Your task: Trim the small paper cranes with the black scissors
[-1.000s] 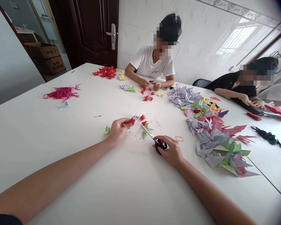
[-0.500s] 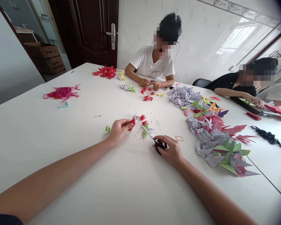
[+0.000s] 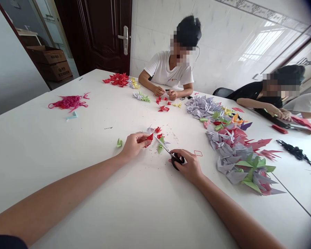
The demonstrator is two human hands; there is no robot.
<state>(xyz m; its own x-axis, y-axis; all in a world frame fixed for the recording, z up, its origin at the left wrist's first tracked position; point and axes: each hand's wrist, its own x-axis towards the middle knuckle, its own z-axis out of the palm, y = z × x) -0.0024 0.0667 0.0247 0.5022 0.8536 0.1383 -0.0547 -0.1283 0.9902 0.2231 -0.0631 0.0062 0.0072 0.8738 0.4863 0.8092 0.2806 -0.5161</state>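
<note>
The left hand [image 3: 133, 147] pinches a folded red paper piece [image 3: 150, 137] between its closed fingertips at ten o'clock from the right hand [image 3: 188, 166], which curls around black-handled scissors [image 3: 162, 145], their tips just beside the paper.

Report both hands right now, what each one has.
Left hand: closed, fingers pinching a small red folded paper piece.
Right hand: closed, holding black-handled scissors.

Nothing readable on my feed
I can make out dark print on the cardboard box [image 3: 58, 72] and small red print on the white T-shirt [image 3: 171, 74], both too small to read.
</note>
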